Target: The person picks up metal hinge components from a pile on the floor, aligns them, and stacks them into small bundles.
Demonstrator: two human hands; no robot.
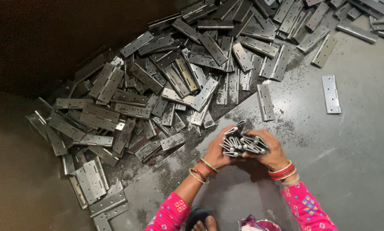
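Observation:
Both my hands meet low in the middle of the head view, around a bundle of short metal pins (242, 142) with rounded heads. My left hand (216, 154) cups the bundle from the left and my right hand (272, 153) clasps it from the right. The pins stick out upward and leftward between my fingers. Bangles ring both wrists and pink patterned sleeves cover my forearms. A big heap of grey metal hinges (157, 85) lies just beyond my hands, its nearest pieces a short way up and left of my left hand.
Grey floor (354, 154) dusted with dark metal filings spreads to the right. Single hinges lie apart there, one (331, 94) at right and another (265, 102) above my hands. More hinges are stacked at lower left (93, 184). My foot (204, 223) shows at the bottom edge.

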